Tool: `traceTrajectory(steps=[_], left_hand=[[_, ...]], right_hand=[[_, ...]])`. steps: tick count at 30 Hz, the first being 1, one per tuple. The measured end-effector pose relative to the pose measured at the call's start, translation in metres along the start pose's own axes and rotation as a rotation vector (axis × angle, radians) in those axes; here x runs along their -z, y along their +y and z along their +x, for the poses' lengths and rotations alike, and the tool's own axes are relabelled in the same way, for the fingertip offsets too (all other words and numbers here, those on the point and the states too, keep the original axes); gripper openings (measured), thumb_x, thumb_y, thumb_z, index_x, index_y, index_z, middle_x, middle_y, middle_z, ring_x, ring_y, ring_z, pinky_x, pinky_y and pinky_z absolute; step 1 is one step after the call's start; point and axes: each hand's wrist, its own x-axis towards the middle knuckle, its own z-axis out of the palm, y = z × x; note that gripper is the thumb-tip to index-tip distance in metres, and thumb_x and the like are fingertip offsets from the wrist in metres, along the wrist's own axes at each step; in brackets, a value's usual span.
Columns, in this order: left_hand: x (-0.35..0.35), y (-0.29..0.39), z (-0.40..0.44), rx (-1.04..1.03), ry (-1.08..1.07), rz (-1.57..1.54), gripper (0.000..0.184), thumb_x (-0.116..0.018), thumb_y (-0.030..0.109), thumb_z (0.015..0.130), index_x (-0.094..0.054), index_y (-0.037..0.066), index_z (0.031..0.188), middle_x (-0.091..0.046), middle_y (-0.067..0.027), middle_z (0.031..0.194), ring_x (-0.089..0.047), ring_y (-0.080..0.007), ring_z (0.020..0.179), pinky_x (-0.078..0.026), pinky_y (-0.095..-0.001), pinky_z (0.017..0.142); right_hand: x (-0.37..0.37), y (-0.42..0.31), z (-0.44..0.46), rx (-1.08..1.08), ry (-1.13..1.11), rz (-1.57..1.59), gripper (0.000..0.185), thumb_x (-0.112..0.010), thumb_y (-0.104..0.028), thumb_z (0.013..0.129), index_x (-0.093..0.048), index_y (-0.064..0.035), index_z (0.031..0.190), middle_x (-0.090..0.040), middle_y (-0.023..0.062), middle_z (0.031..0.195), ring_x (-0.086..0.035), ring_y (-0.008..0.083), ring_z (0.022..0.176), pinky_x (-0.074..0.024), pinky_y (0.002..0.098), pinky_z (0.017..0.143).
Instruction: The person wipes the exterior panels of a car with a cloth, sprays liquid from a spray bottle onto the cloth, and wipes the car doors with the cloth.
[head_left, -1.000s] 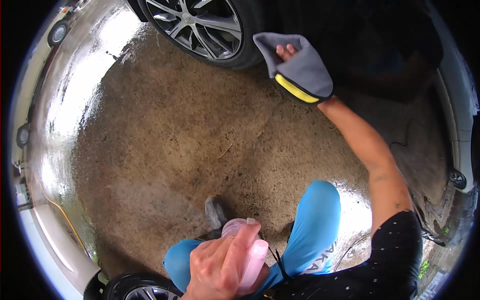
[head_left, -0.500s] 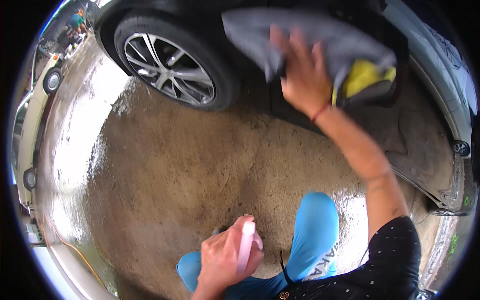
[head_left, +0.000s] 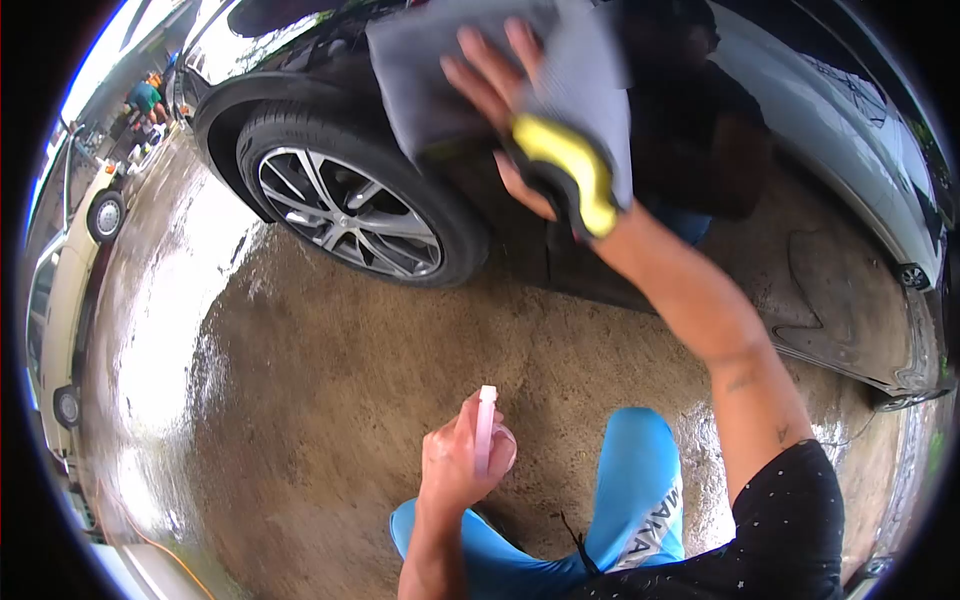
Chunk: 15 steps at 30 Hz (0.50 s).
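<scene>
My left hand [head_left: 460,455] is closed around a spray bottle [head_left: 486,430] with a pale pink trigger head, held low above the ground; most of its body is hidden by the fingers. Up at the dark car's side panel [head_left: 680,100], my right hand [head_left: 500,80] lies with fingers spread on a grey cloth [head_left: 420,70], pressing it to the glossy paint. A yellow and black part of the cloth [head_left: 570,165] folds back over the hand and wrist. The cloth is partly blurred. Just left of it is the car's wheel [head_left: 345,215], with silver spokes.
Wet concrete floor [head_left: 330,400] spreads below the car. A cream car [head_left: 60,290] stands at the far left, and a person [head_left: 146,98] bends over near clutter behind it. An orange hose [head_left: 160,550] runs along the lower left. My blue-clad knee [head_left: 640,460] is bent at centre right.
My right hand has swept the cloth left and up along the panel, toward the wheel, and its yellow part now covers the back of the hand. My left hand still grips the spray bottle.
</scene>
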Motion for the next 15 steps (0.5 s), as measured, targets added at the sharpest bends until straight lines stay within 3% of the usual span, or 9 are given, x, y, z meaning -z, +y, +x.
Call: traceTrajectory(steps=[1, 3, 5, 7, 9, 10, 13, 15], left_hand=[[0.001, -0.003, 0.003, -0.015, 0.0, -0.003, 0.036, -0.069, 0.011, 0.078, -0.061, 0.001, 0.112, -0.071, -0.0095, 0.08, -0.071, -0.0295, 0.067, -0.059, -0.0391, 0.06], [0.004, -0.008, 0.008, 0.105, -0.136, -0.083, 0.046, -0.068, 0.011, 0.076, -0.06, 0.0, 0.12, -0.074, -0.0122, 0.093, -0.074, -0.0318, 0.081, -0.06, -0.0385, 0.074], [0.004, -0.016, 0.013, 0.064, -0.127, -0.124, 0.046, -0.068, 0.011, 0.076, -0.06, 0.0, 0.12, -0.074, -0.0121, 0.093, -0.074, -0.0318, 0.081, -0.06, -0.0384, 0.074], [0.005, -0.023, 0.018, 0.065, -0.166, -0.129, 0.045, -0.069, 0.01, 0.076, -0.06, 0.0, 0.12, -0.074, -0.0126, 0.092, -0.074, -0.0311, 0.082, -0.06, -0.038, 0.074], [0.004, -0.034, 0.027, 0.043, -0.168, -0.131, 0.044, -0.068, 0.008, 0.077, -0.06, -0.001, 0.119, -0.075, -0.0127, 0.092, -0.074, -0.0308, 0.082, -0.06, -0.0377, 0.074], [-0.001, -0.04, 0.031, 0.044, -0.168, -0.141, 0.042, -0.068, 0.007, 0.077, -0.061, -0.001, 0.118, -0.075, -0.0129, 0.092, -0.074, -0.0306, 0.082, -0.06, -0.0373, 0.074], [-0.033, -0.071, 0.047, -0.018, -0.157, -0.118, 0.042, -0.07, 0.013, 0.078, -0.062, 0.004, 0.118, -0.075, -0.0119, 0.088, -0.074, -0.0317, 0.077, -0.06, -0.0404, 0.07], [-0.046, -0.081, 0.061, -0.053, -0.175, -0.141, 0.043, -0.07, 0.013, 0.078, -0.062, 0.004, 0.119, -0.075, -0.0118, 0.088, -0.074, -0.0322, 0.078, -0.061, -0.0406, 0.07]], right_hand=[[0.002, -0.001, 0.003, -0.026, -0.008, 0.066, 0.09, -0.062, -0.048, 0.082, -0.024, -0.0255, 0.161, -0.014, 0.0028, 0.169, -0.012, 0.033, 0.155, -0.0128, 0.0599, 0.12], [-0.01, -0.027, -0.048, 0.05, -0.051, 0.285, 0.091, -0.065, -0.045, 0.084, -0.022, -0.0238, 0.162, -0.018, 0.0032, 0.169, -0.013, 0.029, 0.155, -0.0125, 0.056, 0.123], [-0.074, -0.072, -0.122, 0.126, -0.132, 0.463, 0.062, -0.052, -0.03, 0.098, -0.035, -0.0153, 0.156, -0.031, 0.0032, 0.164, -0.022, 0.0184, 0.153, -0.0137, 0.0427, 0.127], [-0.077, -0.066, -0.124, 0.069, -0.122, 0.609, 0.052, -0.047, -0.027, 0.101, -0.043, -0.0137, 0.152, -0.035, 0.0026, 0.161, -0.024, 0.0161, 0.152, -0.0126, 0.0401, 0.127], [-0.037, -0.02, -0.056, -0.071, 0.033, 0.874, 0.054, -0.053, -0.026, 0.098, -0.045, -0.0099, 0.149, -0.037, 0.0068, 0.16, -0.04, 0.0267, 0.145, -0.025, 0.0434, 0.124], [0.009, 0.018, -0.007, -0.227, 0.149, 0.715, 0.05, -0.043, -0.03, 0.102, -0.044, -0.0173, 0.151, -0.036, 0.0023, 0.161, -0.026, 0.0261, 0.151, -0.0174, 0.0473, 0.125], [0.048, 0.073, 0.055, -0.257, 0.325, 0.595, 0.049, -0.043, -0.031, 0.102, -0.046, -0.0115, 0.147, -0.038, 0.0088, 0.158, -0.029, 0.0303, 0.148, -0.0177, 0.0479, 0.124], [0.042, 0.106, 0.045, -0.284, 0.366, 0.563, 0.049, -0.044, -0.032, 0.102, -0.047, -0.0077, 0.145, -0.039, 0.0132, 0.156, -0.031, 0.0332, 0.146, -0.0179, 0.0483, 0.123]])
